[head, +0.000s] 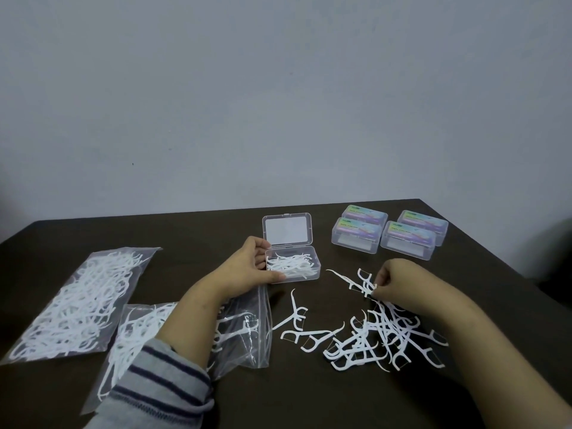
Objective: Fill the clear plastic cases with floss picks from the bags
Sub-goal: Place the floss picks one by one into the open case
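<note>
The left hand (247, 267) gripped the half-filled open clear plastic case (292, 266); the right hand (394, 281) pinched white floss picks (370, 287). Beyond it sat four closed labelled cases (390, 232), their contents unclear; two bags (80, 305) looked still full.

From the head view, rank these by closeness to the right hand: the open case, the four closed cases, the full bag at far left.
Measured from the right hand:
1. Open case, just to its left across the table, gripped by the left hand.
2. Four closed cases, behind it toward the wall; nearly as close as the open case, so that order is tight.
3. Full bag, far left, clearly farthest.
</note>
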